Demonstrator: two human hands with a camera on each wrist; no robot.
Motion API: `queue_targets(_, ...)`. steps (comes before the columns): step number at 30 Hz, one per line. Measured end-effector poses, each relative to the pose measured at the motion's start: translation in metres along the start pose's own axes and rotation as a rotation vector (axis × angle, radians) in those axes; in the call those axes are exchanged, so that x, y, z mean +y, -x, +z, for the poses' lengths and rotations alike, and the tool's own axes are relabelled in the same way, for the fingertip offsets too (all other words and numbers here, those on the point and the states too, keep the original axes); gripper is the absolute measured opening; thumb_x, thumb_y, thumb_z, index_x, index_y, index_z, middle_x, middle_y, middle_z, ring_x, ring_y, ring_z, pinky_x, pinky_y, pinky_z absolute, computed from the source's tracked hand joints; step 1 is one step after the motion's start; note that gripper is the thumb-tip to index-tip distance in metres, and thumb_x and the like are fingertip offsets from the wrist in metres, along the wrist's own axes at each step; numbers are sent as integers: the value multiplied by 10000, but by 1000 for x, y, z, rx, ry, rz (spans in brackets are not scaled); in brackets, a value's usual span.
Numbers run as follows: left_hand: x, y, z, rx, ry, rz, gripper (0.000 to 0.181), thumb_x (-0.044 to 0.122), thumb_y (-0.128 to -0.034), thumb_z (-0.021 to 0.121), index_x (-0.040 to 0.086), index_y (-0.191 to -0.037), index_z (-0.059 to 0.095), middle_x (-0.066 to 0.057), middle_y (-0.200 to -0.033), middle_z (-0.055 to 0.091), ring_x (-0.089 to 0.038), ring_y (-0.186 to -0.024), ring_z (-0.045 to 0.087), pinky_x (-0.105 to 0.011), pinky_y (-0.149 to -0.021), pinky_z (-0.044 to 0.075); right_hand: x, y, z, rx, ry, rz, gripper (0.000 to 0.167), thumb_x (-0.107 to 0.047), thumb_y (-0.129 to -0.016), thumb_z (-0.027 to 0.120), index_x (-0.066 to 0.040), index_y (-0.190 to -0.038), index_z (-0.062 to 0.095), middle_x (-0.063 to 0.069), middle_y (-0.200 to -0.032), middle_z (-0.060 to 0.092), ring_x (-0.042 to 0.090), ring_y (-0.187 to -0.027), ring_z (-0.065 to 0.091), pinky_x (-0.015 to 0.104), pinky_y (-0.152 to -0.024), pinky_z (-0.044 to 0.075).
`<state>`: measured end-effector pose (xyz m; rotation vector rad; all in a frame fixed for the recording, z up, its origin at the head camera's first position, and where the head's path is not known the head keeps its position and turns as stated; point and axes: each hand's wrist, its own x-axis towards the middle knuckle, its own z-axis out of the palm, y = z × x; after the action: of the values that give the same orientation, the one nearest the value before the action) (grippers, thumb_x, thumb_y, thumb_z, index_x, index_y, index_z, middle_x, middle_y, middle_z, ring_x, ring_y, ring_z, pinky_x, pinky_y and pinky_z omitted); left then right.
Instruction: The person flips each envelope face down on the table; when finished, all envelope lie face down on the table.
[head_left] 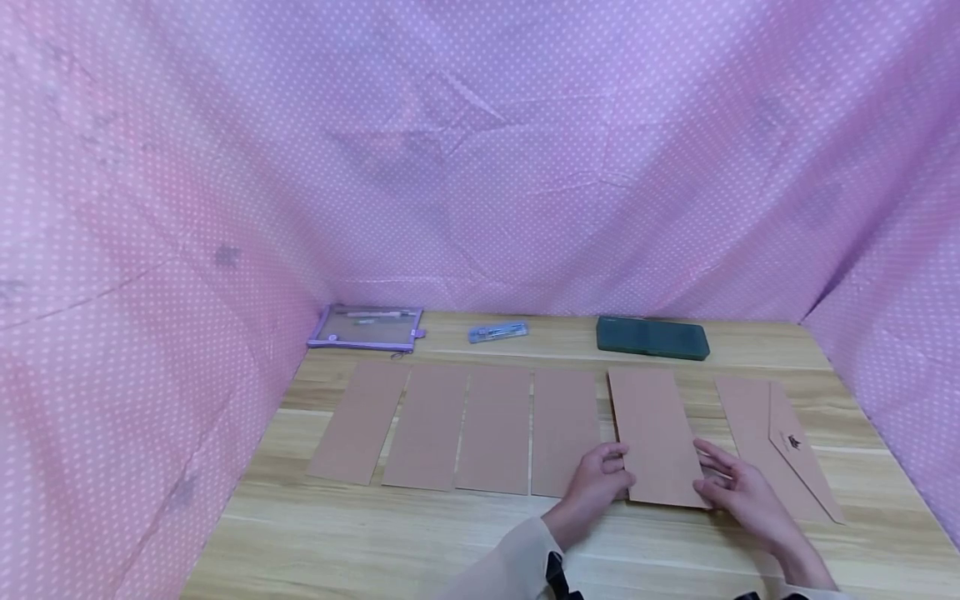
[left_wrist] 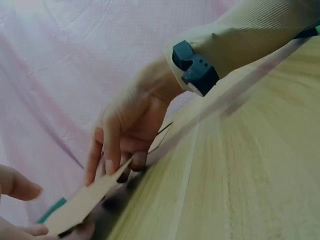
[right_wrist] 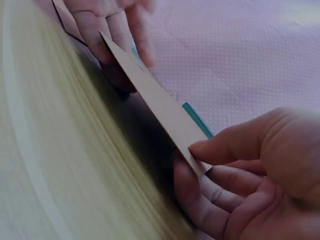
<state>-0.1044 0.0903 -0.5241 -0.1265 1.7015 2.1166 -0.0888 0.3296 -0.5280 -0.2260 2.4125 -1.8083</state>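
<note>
Both hands hold a plain brown envelope (head_left: 656,433) by its lower side edges, lifted slightly off the table. My left hand (head_left: 590,492) has the left edge between its fingers; in the left wrist view some fingertips (left_wrist: 80,231) show under the paper. In the right wrist view my right hand (right_wrist: 270,170) pinches the other edge, thumb on top and fingers below. Right of it lies another brown envelope (head_left: 750,425), its pointed flap and small black print facing up. To the left, several more brown envelopes (head_left: 492,429) lie flat in a row.
Along the back of the wooden table (head_left: 337,542) lie a purple-edged mesh pouch (head_left: 365,329) with pens inside, a small light-blue case (head_left: 498,332) and a dark green box (head_left: 652,337). A pink dotted curtain (head_left: 480,208) rises behind and at both sides.
</note>
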Motion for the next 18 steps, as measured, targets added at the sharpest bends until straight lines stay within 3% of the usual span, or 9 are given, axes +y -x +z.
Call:
queue_targets(2,2,4,1,-10,23,5,543,-33,-810,616,51,-1344,559,-316,-1421,523,-401,-1293,554,-483,-991,539,-1,-1,3,14,70,30,645,78,-900,621,148,-1472,332,-170,-1188,685,-5,-817,682,238,-619,563)
queue_targets(4,5,8,3,-23,52,9,603,-1,-816,608,40,-1407,497,-322,-1505,430,-451,-1399,438,-556,-1075,465,-4,-1,5,21,123,53,649,75,-895,629,220,-1436,301,111,-1239,689,-11,-804,675,248,-609,562)
queue_targets(7,10,13,6,-45,79,19,689,29,-823,583,3,-1484,389,-298,-1589,309,-475,-1491,269,-618,-1165,332,-9,-2,9,22,167,77,648,80,-894,626,233,-1428,293,465,-1309,478,-12,-771,659,258,-590,561)
queue_targets(12,17,21,9,-62,83,15,740,65,-851,569,-5,-1533,291,-254,-1649,189,-486,-1521,151,-628,-1232,165,-20,-1,15,44,248,137,650,65,-887,637,190,-1445,327,456,-1365,446,-31,-697,614,233,-576,540)
queue_targets(18,18,25,10,-58,73,5,715,94,-868,581,28,-1526,310,-243,-1660,149,-485,-1509,167,-668,-1220,105,-28,-2,22,61,418,183,651,17,-872,675,152,-1437,382,398,-1369,507,-53,-705,624,209,-589,517)
